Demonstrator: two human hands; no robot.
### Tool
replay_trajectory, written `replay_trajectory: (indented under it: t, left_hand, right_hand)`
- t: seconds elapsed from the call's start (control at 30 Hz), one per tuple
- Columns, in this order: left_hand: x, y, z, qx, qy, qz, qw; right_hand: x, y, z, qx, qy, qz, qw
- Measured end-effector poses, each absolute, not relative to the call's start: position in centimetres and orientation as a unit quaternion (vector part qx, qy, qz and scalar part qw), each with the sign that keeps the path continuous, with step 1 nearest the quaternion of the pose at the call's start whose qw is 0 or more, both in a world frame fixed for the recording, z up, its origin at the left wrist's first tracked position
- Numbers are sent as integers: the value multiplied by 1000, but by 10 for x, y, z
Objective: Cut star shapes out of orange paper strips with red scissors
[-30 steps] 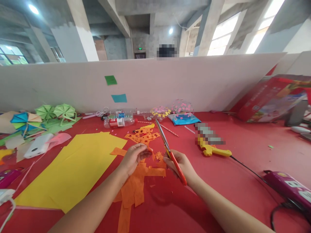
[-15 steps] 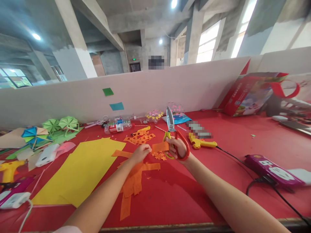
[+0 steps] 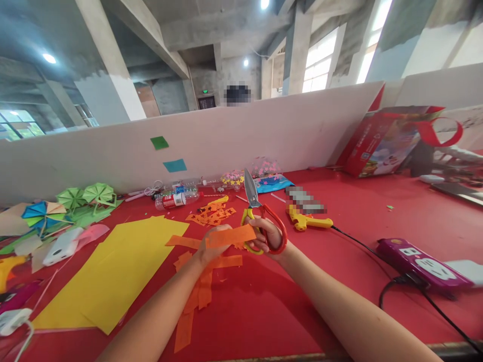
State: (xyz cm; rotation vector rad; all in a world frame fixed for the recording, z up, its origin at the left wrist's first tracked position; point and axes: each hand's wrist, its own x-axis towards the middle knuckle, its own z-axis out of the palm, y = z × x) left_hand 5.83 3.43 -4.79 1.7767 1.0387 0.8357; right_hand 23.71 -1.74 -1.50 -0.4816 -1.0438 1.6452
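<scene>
Gripping scissors (image 3: 253, 200) (presumably for readiness), the right hand (image 3: 273, 235) pinches an orange strip (image 3: 231, 236), concealing whether the left hand (image 3: 207, 254) grips it.

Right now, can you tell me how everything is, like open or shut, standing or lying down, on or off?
Scissors: blades look shut, pointing up, in the right hand
Orange strip: held up, left hand behind it
Red-labelled bottle: lying down, red cap on
Yellow glue gun: lying down, cord attached; can't tell if it's hot
Blue-and-green paper umbrella: open
Yellow paper: lying flat
Ceiling light: on
</scene>
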Motion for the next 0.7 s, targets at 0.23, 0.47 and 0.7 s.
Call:
replay_trajectory:
  t: [0.23,0.47,0.7]
  left_hand:
    - [42,-9,-11,698,350,290,553]
    - [44,-24,-8,594,392,330,620]
    - [47,-16,-14,600,449,275,602]
  right_hand:
    - [227,-19,-17,-282,-420,638,581]
    - [218,-20,-26,-350,-419,594,591]
    - [220,-25,-30,-365,-482,575,551]
